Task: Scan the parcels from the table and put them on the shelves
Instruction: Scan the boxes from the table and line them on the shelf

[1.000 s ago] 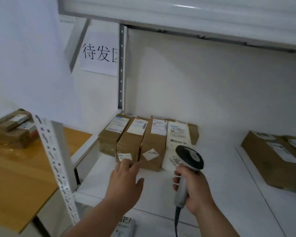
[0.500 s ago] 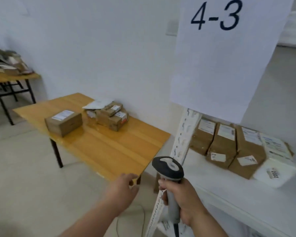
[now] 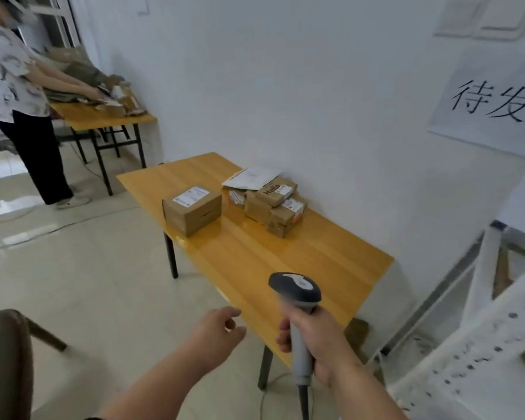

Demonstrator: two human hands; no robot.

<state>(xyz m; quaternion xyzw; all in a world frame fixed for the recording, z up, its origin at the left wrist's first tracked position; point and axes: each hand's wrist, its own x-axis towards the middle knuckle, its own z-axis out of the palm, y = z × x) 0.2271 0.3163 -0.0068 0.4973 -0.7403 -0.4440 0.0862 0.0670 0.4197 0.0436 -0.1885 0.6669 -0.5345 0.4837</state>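
At lower centre, the right hand (image 3: 319,341) grasps the scanner (image 3: 297,301) upright. The left hand (image 3: 215,331) hangs loose, empty, before the table (image 3: 255,256) with parcels (image 3: 191,209) mid-frame.

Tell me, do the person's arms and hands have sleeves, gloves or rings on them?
No. Both forearms are bare as far as the picture shows, with no sleeves in sight. The left hand and the right hand wear no gloves, and no rings, watch or bracelet can be seen.
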